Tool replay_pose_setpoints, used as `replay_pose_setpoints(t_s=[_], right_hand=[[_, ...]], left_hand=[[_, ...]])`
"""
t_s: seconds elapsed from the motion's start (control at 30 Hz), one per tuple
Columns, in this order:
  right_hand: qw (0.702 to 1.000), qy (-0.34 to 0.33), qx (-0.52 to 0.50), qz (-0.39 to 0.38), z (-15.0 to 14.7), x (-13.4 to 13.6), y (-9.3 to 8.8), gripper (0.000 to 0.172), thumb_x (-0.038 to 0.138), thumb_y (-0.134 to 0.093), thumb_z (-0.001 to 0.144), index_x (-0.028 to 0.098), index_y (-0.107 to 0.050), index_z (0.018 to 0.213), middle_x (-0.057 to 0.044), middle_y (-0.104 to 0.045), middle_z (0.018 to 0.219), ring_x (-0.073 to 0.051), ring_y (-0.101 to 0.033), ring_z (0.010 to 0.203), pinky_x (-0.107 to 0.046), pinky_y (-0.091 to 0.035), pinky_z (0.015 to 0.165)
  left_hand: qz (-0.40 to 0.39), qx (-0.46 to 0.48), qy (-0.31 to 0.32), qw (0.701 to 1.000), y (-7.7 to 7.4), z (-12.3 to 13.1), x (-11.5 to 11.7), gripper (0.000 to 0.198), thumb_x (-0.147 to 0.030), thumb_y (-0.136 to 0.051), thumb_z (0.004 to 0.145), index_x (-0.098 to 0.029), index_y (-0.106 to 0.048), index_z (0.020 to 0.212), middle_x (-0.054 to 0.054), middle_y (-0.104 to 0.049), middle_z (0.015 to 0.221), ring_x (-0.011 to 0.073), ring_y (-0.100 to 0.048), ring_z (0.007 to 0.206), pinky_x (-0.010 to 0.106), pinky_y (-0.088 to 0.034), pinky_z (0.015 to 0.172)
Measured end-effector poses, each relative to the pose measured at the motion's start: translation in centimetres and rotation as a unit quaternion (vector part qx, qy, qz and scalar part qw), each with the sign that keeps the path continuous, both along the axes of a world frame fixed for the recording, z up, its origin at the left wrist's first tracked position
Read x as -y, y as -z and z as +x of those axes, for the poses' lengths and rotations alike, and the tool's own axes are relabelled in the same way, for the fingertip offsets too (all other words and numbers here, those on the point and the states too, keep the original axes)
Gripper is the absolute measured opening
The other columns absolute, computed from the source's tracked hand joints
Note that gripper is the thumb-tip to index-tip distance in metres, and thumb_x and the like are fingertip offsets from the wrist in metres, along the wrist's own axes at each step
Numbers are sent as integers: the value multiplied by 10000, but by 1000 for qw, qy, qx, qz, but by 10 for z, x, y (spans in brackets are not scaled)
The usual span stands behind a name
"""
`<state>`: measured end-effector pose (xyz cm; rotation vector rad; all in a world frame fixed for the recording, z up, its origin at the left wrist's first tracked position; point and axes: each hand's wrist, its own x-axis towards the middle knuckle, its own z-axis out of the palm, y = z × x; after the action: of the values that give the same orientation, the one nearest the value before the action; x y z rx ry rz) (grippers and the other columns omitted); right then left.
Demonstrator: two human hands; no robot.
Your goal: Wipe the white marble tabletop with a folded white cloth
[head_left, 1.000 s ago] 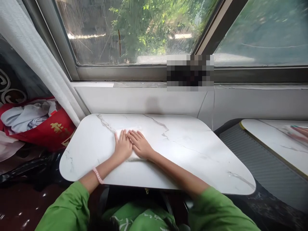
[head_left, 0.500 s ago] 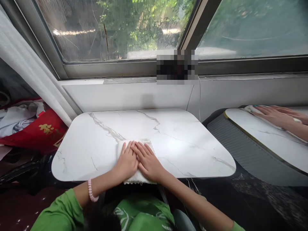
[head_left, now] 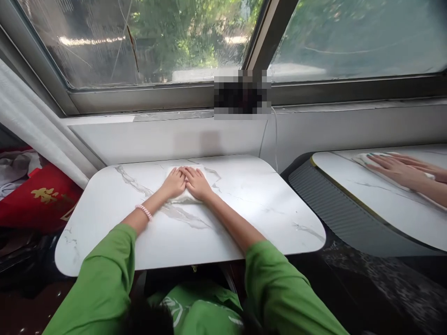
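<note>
The left hand (head_left: 174, 183) lay flat, its fingers extended rather than curled, pressing on a white cloth (head_left: 186, 199). The right hand (head_left: 198, 183) lay just as flat beside it, the fingertips of both meeting near the cloth's far edge — neither hand gripped anything. The cloth rested on a white, grey-veined table (head_left: 240, 218), toward the side by the wall (head_left: 146, 139). A pink bracelet (head_left: 144, 212) circled the left wrist, and green sleeves (head_left: 104, 265) covered the arms from about the elbows. To the right, well apart, another person's hands (head_left: 398, 167) rested on a pale cloth on a second table (head_left: 408, 209). At the left, a red bag (head_left: 42, 200) with gold lettering held pale fabric, near a white curtain (head_left: 38, 121). Beyond the wall stood a window (head_left: 157, 42) — greenery showed through its glass.
</note>
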<state>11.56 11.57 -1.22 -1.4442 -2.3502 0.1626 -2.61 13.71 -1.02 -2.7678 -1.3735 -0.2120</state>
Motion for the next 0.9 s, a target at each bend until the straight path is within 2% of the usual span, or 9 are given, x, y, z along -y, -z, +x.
replay_pose_setpoints(t_s=[0.1,0.17,0.3,0.4,0.6,0.77,0.9], right_hand=[[1000,12,-19,6,6,-33,1,575,158,-310,831,147,-373,1402,-87,-384,1454,-215,-307,1349,-428,-198,1118],[999,28,-21,3,8,-43,2,586,157,-300,827,124,-358,1410,-92,-380,1456,-215,-295,1357,-428,-197,1120],[1000,26,3,-5,15,-33,7,598,180,-271,853,56,-288,1437,-118,-346,1472,-220,-257,1380,-427,-180,1134],[999,-15,37,-2,30,-3,11,592,211,-249,884,38,-247,1450,-128,-287,1496,-222,-207,1398,-434,-162,1145],[992,-105,67,-7,72,80,11,580,262,-181,947,102,-71,1493,-96,-147,1541,-191,-67,1419,-448,-134,1159],[995,-81,54,17,92,143,12,620,226,-215,937,168,48,1495,-72,-149,1544,-189,-89,1417,-458,-167,1154],[998,-35,27,33,97,167,15,661,191,-254,897,206,20,1499,-55,-207,1533,-190,-158,1409,-464,-199,1142]], left_hand=[[13,14,-31,999,0,13,-28,484,-188,-314,931,-27,-331,1387,171,-388,1432,221,-315,1340,377,-141,1141],[14,15,-39,999,0,18,-35,466,-182,-303,939,-19,-349,1373,169,-399,1425,223,-317,1336,377,-139,1140],[17,11,-44,999,0,21,-24,469,-199,-308,941,-16,-366,1370,165,-365,1450,236,-291,1355,406,-131,1144],[20,11,-42,999,2,26,8,490,-229,-313,939,-13,-368,1375,160,-354,1458,237,-281,1364,420,-126,1147],[12,19,-47,999,3,56,101,528,-256,-286,932,9,-356,1383,178,-316,1472,276,-229,1382,463,-114,1141],[-6,-12,-31,999,-5,81,158,565,-276,-280,936,40,-302,1405,213,-275,1478,332,-195,1384,521,-126,1127],[-10,-42,-19,999,-11,94,177,551,-265,-265,943,17,-291,1416,200,-271,1483,327,-209,1382,531,-166,1116]])
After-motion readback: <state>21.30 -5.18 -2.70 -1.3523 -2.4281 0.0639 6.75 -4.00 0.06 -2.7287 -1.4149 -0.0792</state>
